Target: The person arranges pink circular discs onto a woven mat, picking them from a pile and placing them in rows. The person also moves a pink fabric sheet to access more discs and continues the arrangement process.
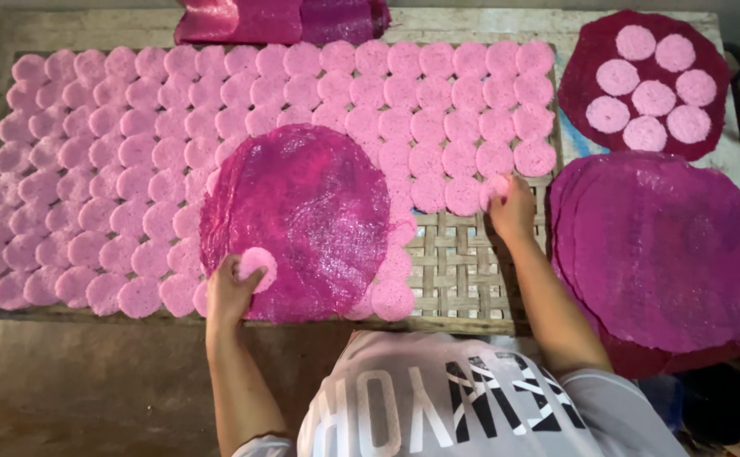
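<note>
The left hand [233, 292] has its fingers curled narrowly around a small pale pink round disc [258, 266] with a fuzzy, crumbly-looking face, pressing it onto the lower left edge of a large magenta translucent round sheet [302, 211] whose surface glistens and shows a fine mesh-like grain. That sheet lies over the middle of a woven bamboo mat [459, 267], at about 6 o'clock within the field of pale pink discs [133, 144] that cover the mat in overlapping rows. The right hand [512, 207] pinches a second small pale pink disc [497, 186] between thumb and fingertips, fingers nearly closed on it, at the lower right end of the rows, about 3 o'clock from the big sheet, beside the bare lattice of the mat. Both forearms reach forward from the bottom of the view, the left nearly straight up, the right angled in from 5 o'clock, with the wrists low over the surface. At 3 o'clock from the right hand rests a stack of large magenta sheets [666, 245], rippled at the rim; at 1 o'clock another dark magenta sheet [590, 110] carries seven pale discs in a flower pattern. A folded shiny pink sheet [277, 21] lies at 12 o'clock.
</note>
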